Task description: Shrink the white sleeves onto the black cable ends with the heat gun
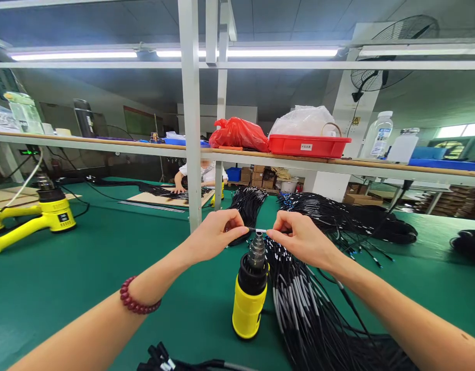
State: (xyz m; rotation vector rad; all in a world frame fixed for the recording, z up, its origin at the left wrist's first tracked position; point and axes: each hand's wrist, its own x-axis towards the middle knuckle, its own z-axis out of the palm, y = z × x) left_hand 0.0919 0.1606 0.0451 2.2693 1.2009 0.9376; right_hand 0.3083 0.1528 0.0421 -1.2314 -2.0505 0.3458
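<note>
A thin black cable with a white sleeve (260, 231) is stretched level between my two hands. My left hand (217, 232) pinches its left part between thumb and fingers. On the other side my right hand (295, 232) pinches the right part the same way. Just beneath the sleeve is the metal nozzle of a yellow heat gun (249, 304), which stands upright on the green table. Whether the sleeve touches the nozzle I cannot tell. To the right of the heat gun lies a big bundle of black cables (299, 299) with grey and white sleeves.
More cable bundles (248, 203) lie behind my hands. Another yellow heat gun (55, 214) rests at the left. A white post (190, 118) rises beyond my left hand, carrying a shelf with a red tray (307, 148). A co-worker's hand (178, 185) touches cables across the table.
</note>
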